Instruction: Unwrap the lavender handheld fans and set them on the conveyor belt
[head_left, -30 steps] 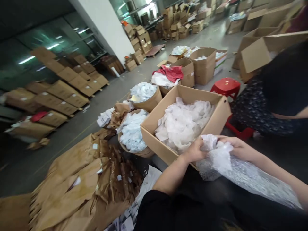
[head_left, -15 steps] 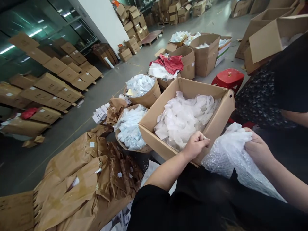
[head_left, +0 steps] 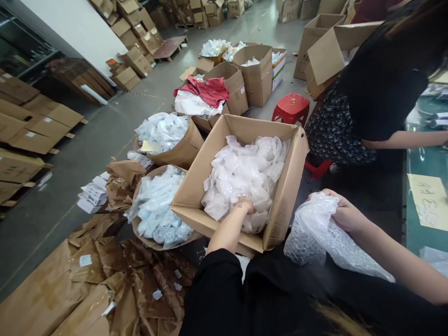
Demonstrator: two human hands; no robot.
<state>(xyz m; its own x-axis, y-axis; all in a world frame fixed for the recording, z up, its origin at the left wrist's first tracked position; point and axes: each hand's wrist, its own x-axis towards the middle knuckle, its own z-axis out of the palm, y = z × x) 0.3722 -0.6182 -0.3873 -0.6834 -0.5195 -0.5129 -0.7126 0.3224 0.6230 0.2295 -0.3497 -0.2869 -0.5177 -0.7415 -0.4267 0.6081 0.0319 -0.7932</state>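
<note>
My left hand (head_left: 244, 205) reaches into a cardboard box (head_left: 290, 200) and rests on translucent white plastic packets (head_left: 241, 168). Its fingers are stretched out over them, with the tips partly hidden among the packets. To the right of the box, my right hand (head_left: 345, 213) is closed on the gathered edge of a clear bubble wrap bag (head_left: 315, 224). The bag hangs crumpled across my lap, and its contents cannot be made out.
Two round-mouthed cartons of pale blue packets, a front one (head_left: 156, 242) and a rear one (head_left: 185, 149), stand left of the box. Folded brown paper sacks (head_left: 45, 284) lie lower left. A co-worker (head_left: 378, 102) sits by a red stool (head_left: 291, 108), beside a green table (head_left: 420, 158).
My left hand has left the bubble wrap bag and moved left, down into the box. My right hand keeps its hold on the bag. The view has swung right, bringing in the green table.
</note>
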